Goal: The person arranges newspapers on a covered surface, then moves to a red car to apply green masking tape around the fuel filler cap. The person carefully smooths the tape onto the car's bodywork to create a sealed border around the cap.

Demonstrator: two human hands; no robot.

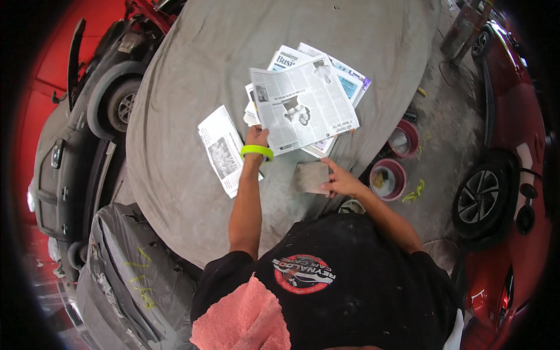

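Note:
My left hand (256,139), with a bright yellow-green wristband (257,153), pinches the lower left edge of a folded newspaper sheet (306,105). That sheet lies slanted over a loose stack of newspapers (352,87) on a grey cloth cover (198,64). In my right hand (343,179) is a flat, square, grey-beige piece (311,177), gripped at its right edge between thumb and fingers. What it is made of I cannot tell. Left of my left forearm lies another folded newspaper (220,150) on the cover.
Two pinkish-red tubs (403,139) stand on the concrete floor to the right, near a yellow-green rag (413,192). A red car (519,221) is at the far right. A dusty dark vehicle (76,157) and a sheet-covered shape (131,280) are at left. A pink towel (245,318) hangs at my front.

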